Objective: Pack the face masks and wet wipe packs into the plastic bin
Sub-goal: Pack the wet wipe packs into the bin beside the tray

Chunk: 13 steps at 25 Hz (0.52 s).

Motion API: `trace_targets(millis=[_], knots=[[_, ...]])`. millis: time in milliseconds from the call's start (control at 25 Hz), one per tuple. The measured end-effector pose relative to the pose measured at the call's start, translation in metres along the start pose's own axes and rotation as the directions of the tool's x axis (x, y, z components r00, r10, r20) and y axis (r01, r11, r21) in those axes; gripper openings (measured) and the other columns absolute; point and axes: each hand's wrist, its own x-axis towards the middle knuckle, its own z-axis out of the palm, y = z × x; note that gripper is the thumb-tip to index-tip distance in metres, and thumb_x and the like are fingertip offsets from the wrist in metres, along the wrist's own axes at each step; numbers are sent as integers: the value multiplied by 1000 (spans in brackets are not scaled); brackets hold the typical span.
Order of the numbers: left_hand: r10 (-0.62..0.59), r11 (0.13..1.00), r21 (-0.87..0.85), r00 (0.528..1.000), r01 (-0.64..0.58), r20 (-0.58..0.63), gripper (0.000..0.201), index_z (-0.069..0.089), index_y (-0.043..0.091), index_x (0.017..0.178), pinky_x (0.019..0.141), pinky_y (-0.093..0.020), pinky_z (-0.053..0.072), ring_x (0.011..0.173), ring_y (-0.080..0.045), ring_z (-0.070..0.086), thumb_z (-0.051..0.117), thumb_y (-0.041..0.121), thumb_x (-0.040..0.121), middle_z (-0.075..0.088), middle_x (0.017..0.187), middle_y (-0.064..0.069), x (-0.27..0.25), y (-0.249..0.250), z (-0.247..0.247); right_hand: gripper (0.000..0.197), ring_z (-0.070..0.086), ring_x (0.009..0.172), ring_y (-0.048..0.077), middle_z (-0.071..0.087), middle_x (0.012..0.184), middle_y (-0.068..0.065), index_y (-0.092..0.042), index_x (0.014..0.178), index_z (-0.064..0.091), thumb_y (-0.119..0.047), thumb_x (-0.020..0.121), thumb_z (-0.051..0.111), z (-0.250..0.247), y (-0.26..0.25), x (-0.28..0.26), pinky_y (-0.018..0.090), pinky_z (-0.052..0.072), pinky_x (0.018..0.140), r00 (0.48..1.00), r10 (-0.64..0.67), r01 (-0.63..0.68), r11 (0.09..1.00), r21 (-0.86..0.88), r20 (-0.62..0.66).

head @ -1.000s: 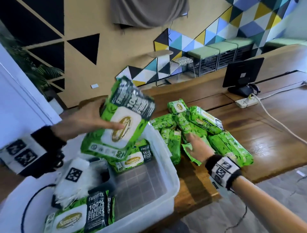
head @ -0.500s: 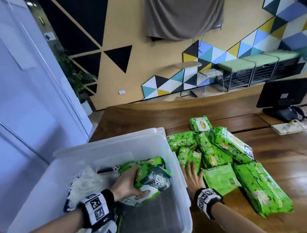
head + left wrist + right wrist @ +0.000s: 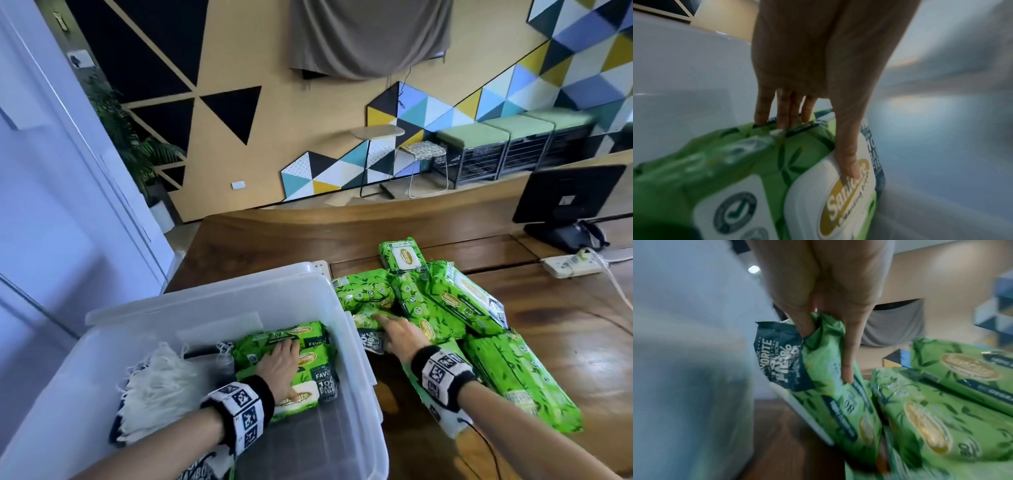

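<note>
Inside the plastic bin (image 3: 356, 346), our left hand (image 3: 279, 363) pressed flat on a wet wipe pack (image 3: 308, 394) beside the face masks (image 3: 154, 394); our right hand (image 3: 399, 334) pinched another pack (image 3: 824, 386) from the table pile (image 3: 455, 308), mostly unpacked.

The plastic bin (image 3: 191, 305) holds three green wet wipe packs (image 3: 310, 349) and one bundle of white face masks (image 3: 157, 390). Just beside the bin, about seven more packs (image 3: 459, 305) lie heaped.

Left hand (image 3: 279, 365) pressing wipe packs (image 3: 301, 346) inside plastic bin (image 3: 219, 301), right hand (image 3: 399, 334) on tabletop pile (image 3: 445, 308)
</note>
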Motion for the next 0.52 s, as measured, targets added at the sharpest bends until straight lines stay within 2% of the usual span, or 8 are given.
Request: trace_targets(millis=[80, 120, 240, 280, 320, 400, 440, 520], knots=[[1, 994, 110, 998, 6, -63, 95, 18, 2, 141, 105, -35, 38, 126, -27, 32, 74, 39, 74, 30, 138, -14, -1, -5, -5, 49, 67, 94, 21, 60, 123, 18, -9, 139, 40, -2, 92, 49, -41, 6, 10, 25, 54, 82, 991, 128, -113, 947, 299, -32], [-13, 995, 97, 998, 19, -66, 97, 18, 2, 141, 104, -34, 39, 126, -27, 32, 75, 41, 73, 31, 136, -13, 0, -10, -5, 48, 69, 83, 13, 60, 122, 19, -5, 138, 42, -2, 91, 53, -60, 11, 11, 20, 54, 72, 978, 209, -176, 873, 455, -23], [-73, 997, 6, 997, 73, 8, 96, 16, 1, 144, 109, -36, 34, 134, -30, 28, 71, 43, 76, 27, 145, -17, 1, -20, -3, 37, 64, 54, 4, 62, 102, 17, 0, 121, 55, 2, 85, 61, -105, 26, -7, 23, 53, 42, 949, 309, -206, 464, 861, 60], [-78, 997, 2, 997, 78, 23, 92, 17, 1, 144, 110, -38, 33, 137, -31, 26, 69, 41, 79, 25, 147, -18, 1, -21, -2, 29, 64, 53, 3, 63, 94, 14, -2, 107, 62, 0, 79, 68, -117, 28, -20, 25, 53, 40, 955, 293, -158, 331, 930, 58], [-71, 997, 2, 997, 71, 37, 88, 20, 1, 143, 110, -38, 32, 137, -31, 26, 68, 40, 80, 26, 148, -18, 1, -21, -1, 33, 66, 56, 6, 66, 90, 11, -5, 94, 68, -9, 65, 82, -127, 31, -33, 29, 54, 41, 964, 262, -101, 223, 970, 41], [-46, 998, -40, 995, 49, 84, 82, 28, 2, 138, 107, -37, 35, 134, -30, 31, 70, 39, 78, 32, 144, -17, 1, -21, -5, 62, 71, 65, 17, 73, 82, 6, -9, 79, 75, -27, 23, 96, -140, 36, -54, 41, 57, 49, 980, 199, -24, 108, 994, 2], [-23, 996, -87, 994, 33, 107, 79, 33, 2, 134, 105, -35, 37, 131, -28, 35, 70, 40, 77, 36, 140, -15, -1, -22, -10, 68, 71, 69, 22, 74, 82, 5, -11, 77, 76, -30, 15, 96, -144, 39, -62, 44, 57, 52, 983, 181, 6, 64, 998, -17], [34, 980, -199, 995, -14, 95, 69, 42, 4, 125, 98, -29, 38, 121, -22, 44, 70, 44, 76, 46, 133, -12, -9, -27, -31, 66, 72, 73, 24, 75, 86, 6, -12, 81, 77, -27, 20, 95, -153, 39, -76, 45, 57, 54, 984, 160, 73, 0, 997, -72]])
